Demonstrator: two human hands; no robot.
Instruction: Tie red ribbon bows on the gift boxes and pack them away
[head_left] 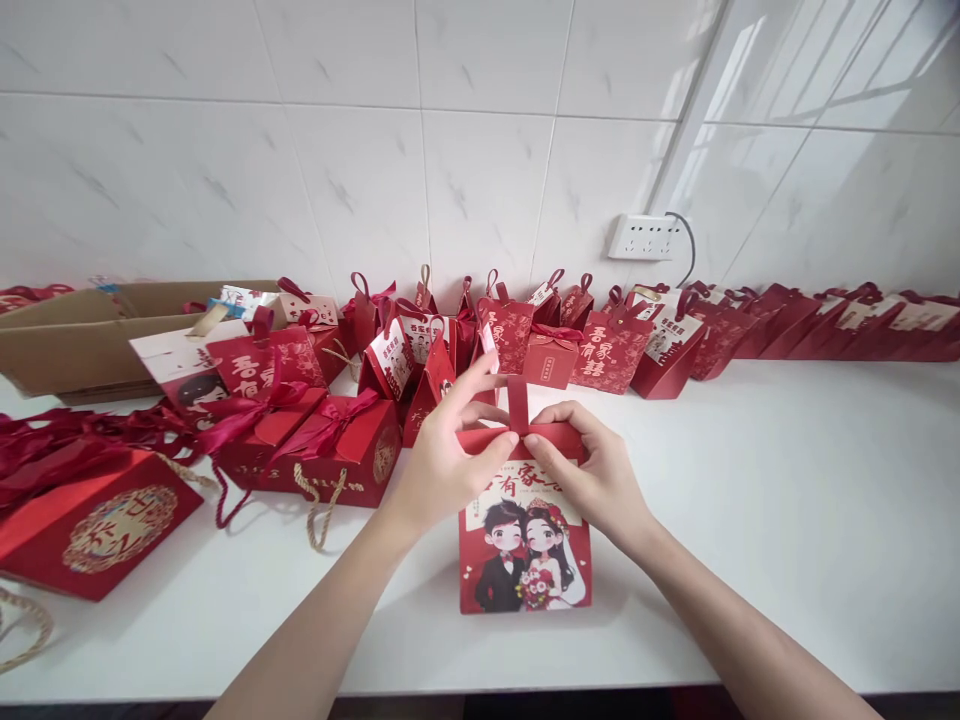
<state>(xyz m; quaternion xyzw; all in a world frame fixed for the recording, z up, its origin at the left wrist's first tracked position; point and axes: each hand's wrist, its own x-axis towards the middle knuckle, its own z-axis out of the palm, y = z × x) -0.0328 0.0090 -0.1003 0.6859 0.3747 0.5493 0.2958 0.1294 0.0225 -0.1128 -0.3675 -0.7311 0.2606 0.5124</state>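
A red gift box (525, 545) with a cartoon bride and groom on its front stands upright on the white table. From the middle of its top edge rises a red ribbon loop (518, 400). My left hand (457, 450) pinches the top edge left of the loop, its thumb in front and some fingers raised behind. On the other side my right hand (589, 470) grips the same edge, thumb in front close to the ribbon's base. Both thumb tips nearly meet there. The fingers behind the box are partly hidden.
Many red gift boxes (611, 350) line the tiled wall. To the left are boxes with bows and rope handles (345, 450), a larger red box (112, 520) and an open cardboard carton (75, 340). A power strip (643, 238) is fixed to the wall.
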